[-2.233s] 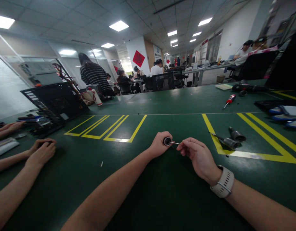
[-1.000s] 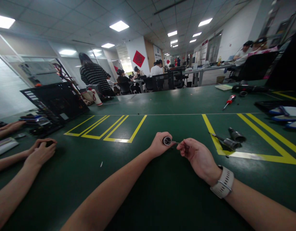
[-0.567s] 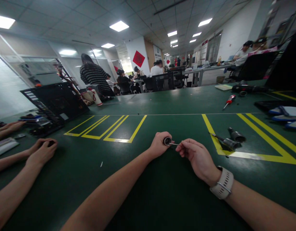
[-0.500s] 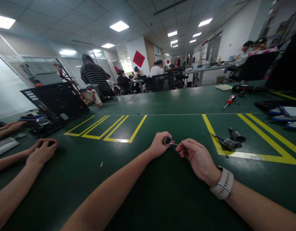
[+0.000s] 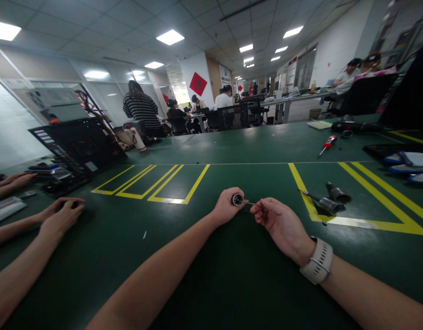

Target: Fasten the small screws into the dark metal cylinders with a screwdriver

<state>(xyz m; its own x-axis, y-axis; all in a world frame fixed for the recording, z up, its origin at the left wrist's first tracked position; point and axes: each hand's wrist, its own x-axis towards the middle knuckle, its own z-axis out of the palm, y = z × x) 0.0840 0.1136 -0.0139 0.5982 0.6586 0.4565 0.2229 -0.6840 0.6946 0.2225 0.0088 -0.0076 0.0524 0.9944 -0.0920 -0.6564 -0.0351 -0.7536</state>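
Note:
My left hand point(image 5: 225, 207) is closed around a dark cylindrical part point(image 5: 236, 199) whose round open end faces me. A thin metal rod point(image 5: 252, 203) is pinched between the fingertips of my right hand point(image 5: 282, 224), which wears a pale watch on the wrist. The rod points left, and its tip is at the cylinder's open end; how deep it goes I cannot tell. Both hands are just above the green table point(image 5: 197, 275). To the right lie two dark, socket-like cylindrical parts, one point(image 5: 331, 206) with a thin shaft, the other point(image 5: 339, 193) behind it.
Yellow tape point(image 5: 373, 223) outlines areas on the table. Farther right are a red-handled screwdriver point(image 5: 330, 142), a black tool point(image 5: 356, 126) and blue-and-white items point(image 5: 411, 160). A co-worker's hands point(image 5: 62, 215) rest at the left, near a black open-framed unit point(image 5: 80, 146).
The cylinder and my left hand have shifted slightly left and up, and the rod's tip has moved across the open end. In the background, a person in stripes has moved right.

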